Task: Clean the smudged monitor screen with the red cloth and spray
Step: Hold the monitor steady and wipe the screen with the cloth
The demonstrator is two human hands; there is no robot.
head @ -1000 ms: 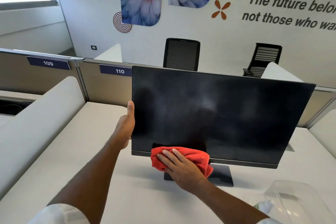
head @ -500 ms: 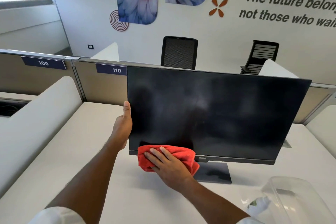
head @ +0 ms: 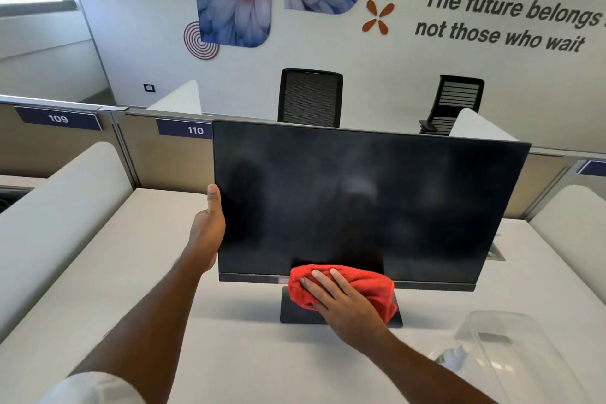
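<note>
A black monitor (head: pixel 360 200) stands on its base on the white desk, its dark screen showing hazy smudges near the middle. My left hand (head: pixel 207 233) grips the monitor's left edge, thumb up along the bezel. My right hand (head: pixel 341 302) presses a bunched red cloth (head: pixel 364 285) flat against the bottom bezel, just right of centre and above the stand. A spray bottle (head: pixel 454 358) shows only as a pale tip at the lower right, partly hidden behind a clear container.
A clear plastic container (head: pixel 511 357) sits at the desk's lower right. White padded dividers (head: pixel 62 207) flank the desk on both sides. A partition with labels 109 and 110 runs behind the monitor. Two black office chairs (head: pixel 310 97) stand beyond it.
The red cloth under my right hand slid left along the bottom edge, then back right toward the centre. My left hand has kept its hold on the monitor's left edge.
</note>
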